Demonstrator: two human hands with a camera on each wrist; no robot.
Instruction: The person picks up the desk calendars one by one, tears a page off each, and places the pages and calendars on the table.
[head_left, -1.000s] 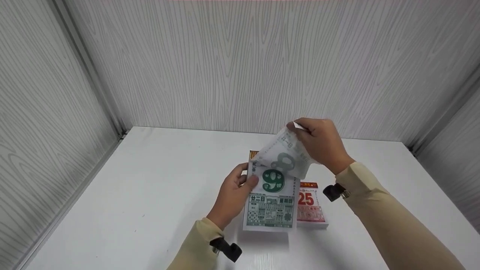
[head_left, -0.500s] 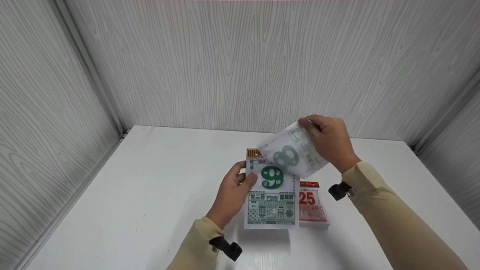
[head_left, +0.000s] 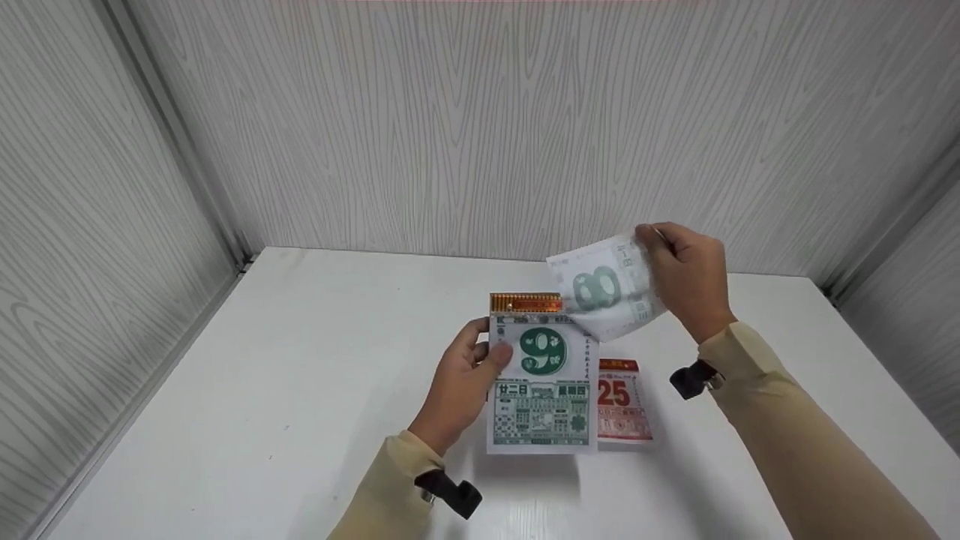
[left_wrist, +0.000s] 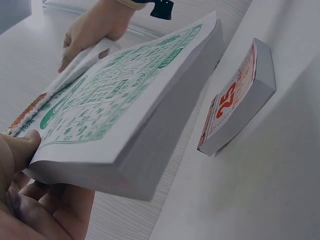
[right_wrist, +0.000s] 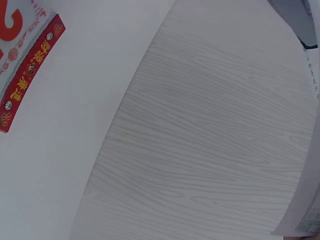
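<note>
Big green "9" on top page of thick calendar pad (head_left: 541,382) in my left hand (head_left: 459,382). Below numeral, green row reads "廿二日"; block beside it likely weekday, too small to read. Grid of fine green print beneath, unreadable.

Torn-off sheet (head_left: 606,289) pinched in my right hand (head_left: 690,274): large green "8", small characters along edge, illegible.

Second, smaller calendar pad (head_left: 621,405) on worktop: red "25" under red header band; header characters blurred.
</note>
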